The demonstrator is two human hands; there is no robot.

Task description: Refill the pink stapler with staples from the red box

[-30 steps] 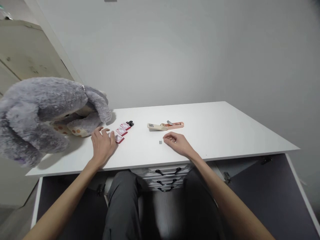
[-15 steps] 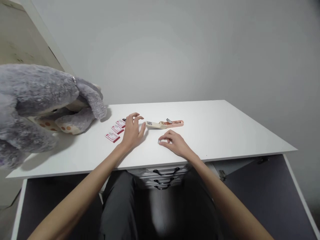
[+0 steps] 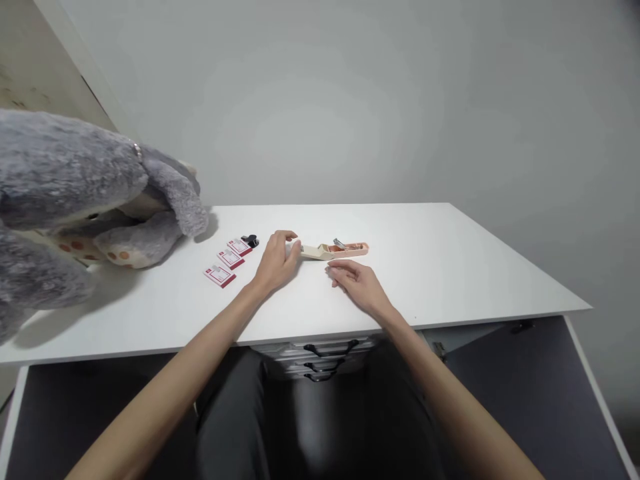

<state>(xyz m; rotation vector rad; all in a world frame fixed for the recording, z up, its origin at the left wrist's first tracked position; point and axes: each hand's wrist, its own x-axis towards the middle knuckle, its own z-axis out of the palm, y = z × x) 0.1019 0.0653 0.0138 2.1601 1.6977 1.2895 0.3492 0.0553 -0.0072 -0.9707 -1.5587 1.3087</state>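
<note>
A stapler lies opened out on the white desk [image 3: 475,267], its cream half [image 3: 315,252] to the left and its pink half [image 3: 356,249] to the right. A metal part [image 3: 339,244] sticks up from the pink half. My left hand [image 3: 277,261] is closed around the left end of the cream half and hides that end. Just in front of the stapler, my right hand [image 3: 356,283] has its fingers pinched together around what looks like a short strip of staples [image 3: 328,269], mostly covered by the fingertips.
Three small red-and-white boxes [image 3: 220,275] lie in a slanting row left of my left hand. Beside the farthest one is a small black object [image 3: 250,241]. A large grey plush toy [image 3: 65,173] takes up the desk's left end. Below the front edge are drawers with black handles [image 3: 331,348].
My left hand has moved right and taken hold of the stapler's cream half, uncovering the black object. My right hand has shifted slightly right and toward the stapler.
</note>
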